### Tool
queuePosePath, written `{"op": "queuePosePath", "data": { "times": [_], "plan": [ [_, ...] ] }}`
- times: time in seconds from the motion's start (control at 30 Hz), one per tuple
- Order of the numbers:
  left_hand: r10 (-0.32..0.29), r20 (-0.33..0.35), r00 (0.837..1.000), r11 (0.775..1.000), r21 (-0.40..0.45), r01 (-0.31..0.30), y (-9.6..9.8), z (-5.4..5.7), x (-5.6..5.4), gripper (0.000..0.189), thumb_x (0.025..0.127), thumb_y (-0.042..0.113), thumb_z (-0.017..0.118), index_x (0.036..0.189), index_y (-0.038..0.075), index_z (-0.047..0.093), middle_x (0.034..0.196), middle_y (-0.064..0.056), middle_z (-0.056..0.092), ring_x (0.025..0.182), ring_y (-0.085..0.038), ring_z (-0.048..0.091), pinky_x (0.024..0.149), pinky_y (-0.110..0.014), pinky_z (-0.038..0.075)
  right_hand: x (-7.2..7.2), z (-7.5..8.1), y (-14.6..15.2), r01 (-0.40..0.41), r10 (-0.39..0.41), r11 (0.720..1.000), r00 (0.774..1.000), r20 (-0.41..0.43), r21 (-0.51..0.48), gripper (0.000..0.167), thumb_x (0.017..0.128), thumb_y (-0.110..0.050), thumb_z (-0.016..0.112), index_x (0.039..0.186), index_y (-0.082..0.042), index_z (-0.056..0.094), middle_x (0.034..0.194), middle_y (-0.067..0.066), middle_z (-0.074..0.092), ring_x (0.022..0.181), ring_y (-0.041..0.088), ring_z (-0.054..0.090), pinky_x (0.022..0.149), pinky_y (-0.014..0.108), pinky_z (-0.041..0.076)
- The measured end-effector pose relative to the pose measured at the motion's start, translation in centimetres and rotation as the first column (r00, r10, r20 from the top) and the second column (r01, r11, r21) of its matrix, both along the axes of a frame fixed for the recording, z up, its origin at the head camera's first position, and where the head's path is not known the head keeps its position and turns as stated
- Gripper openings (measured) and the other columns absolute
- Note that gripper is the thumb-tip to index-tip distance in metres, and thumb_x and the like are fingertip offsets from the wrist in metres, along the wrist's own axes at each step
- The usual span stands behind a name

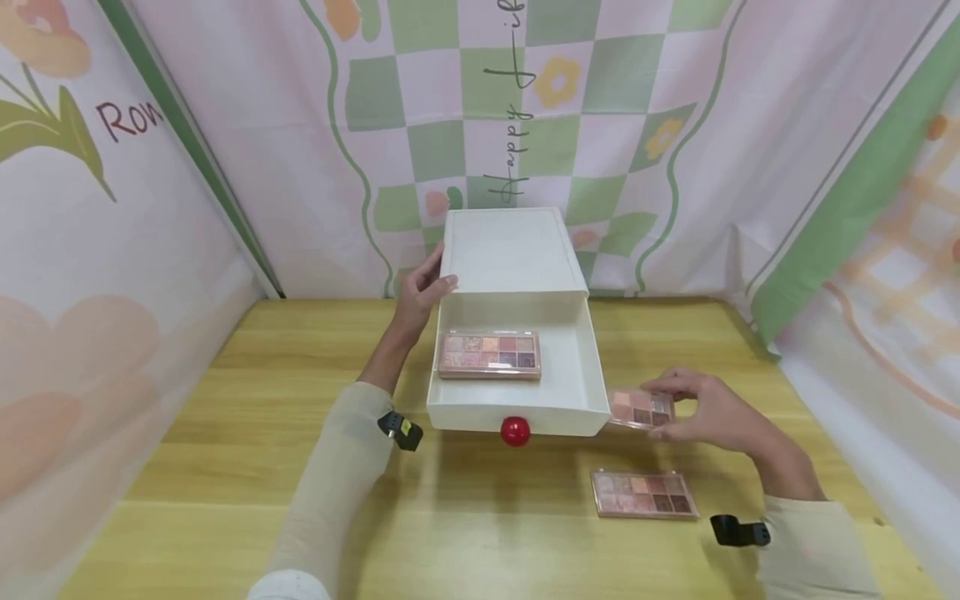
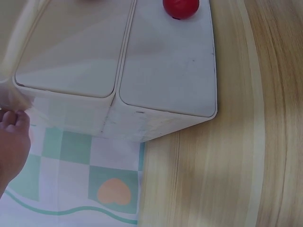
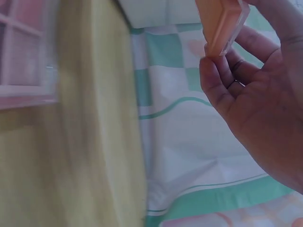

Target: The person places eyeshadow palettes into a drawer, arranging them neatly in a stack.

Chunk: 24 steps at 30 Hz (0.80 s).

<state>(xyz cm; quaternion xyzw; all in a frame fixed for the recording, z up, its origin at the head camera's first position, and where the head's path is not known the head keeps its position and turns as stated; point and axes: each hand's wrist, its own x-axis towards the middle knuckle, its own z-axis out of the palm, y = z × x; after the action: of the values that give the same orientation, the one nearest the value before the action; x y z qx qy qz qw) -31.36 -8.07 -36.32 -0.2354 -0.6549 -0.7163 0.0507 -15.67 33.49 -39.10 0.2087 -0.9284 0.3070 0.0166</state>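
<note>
A white drawer box (image 1: 513,250) stands on the table with its top drawer (image 1: 573,358) pulled out, a red knob (image 1: 515,431) on the front. Inside the drawer, toward the left, lies an eyeshadow palette (image 1: 489,355). My left hand (image 1: 420,300) grips the box's left side, thumb over the front top corner. Just right of the drawer, my right hand (image 1: 708,412) pinches a second eyeshadow palette (image 1: 637,409) by its right end. In the right wrist view that palette (image 3: 220,23) is seen edge-on. A third palette (image 1: 643,494) lies on the table below it.
In the left wrist view, a lower drawer front (image 2: 168,66) with its own red knob (image 2: 181,7) sits beneath the upper one. A patterned curtain (image 1: 292,150) hangs along the back and both sides of the wooden table (image 1: 480,533).
</note>
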Motion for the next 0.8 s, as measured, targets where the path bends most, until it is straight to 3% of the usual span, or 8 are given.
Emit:
{"op": "queuePosePath", "data": {
  "times": [0.47, 0.8],
  "plan": [
    [0.014, -0.018, 1.000, 1.000, 0.014, -0.014, 0.0, 0.0, 0.0, 0.075, 0.092, 0.018, 0.056, 0.157, -0.002, 0.026, 0.167, -0.019, 0.027, 0.155, -0.032, 0.033, 0.127, -0.038, 0.033, 0.2, 4.0, 1.2, 0.007, -0.004, 0.999, 0.998, -0.060, 0.046, 0.054, 0.073, -0.019, 0.090, 0.123, -0.010, 0.070, 0.098, -0.013, 0.061, 0.091, -0.007, 0.052, 0.075, 0.013, 0.047],
    [0.003, -0.003, 1.000, 1.000, 0.016, -0.003, 0.0, -0.1, -0.1, 0.074, 0.092, 0.018, 0.056, 0.158, 0.000, 0.027, 0.167, -0.018, 0.027, 0.155, -0.032, 0.034, 0.127, -0.038, 0.034, -0.2, 6.1, 2.5, -0.041, 0.040, 0.999, 0.992, -0.117, 0.001, 0.052, 0.069, -0.006, 0.090, 0.118, -0.009, 0.072, 0.093, -0.014, 0.063, 0.088, -0.005, 0.053, 0.074, 0.007, 0.044]
  ]
}}
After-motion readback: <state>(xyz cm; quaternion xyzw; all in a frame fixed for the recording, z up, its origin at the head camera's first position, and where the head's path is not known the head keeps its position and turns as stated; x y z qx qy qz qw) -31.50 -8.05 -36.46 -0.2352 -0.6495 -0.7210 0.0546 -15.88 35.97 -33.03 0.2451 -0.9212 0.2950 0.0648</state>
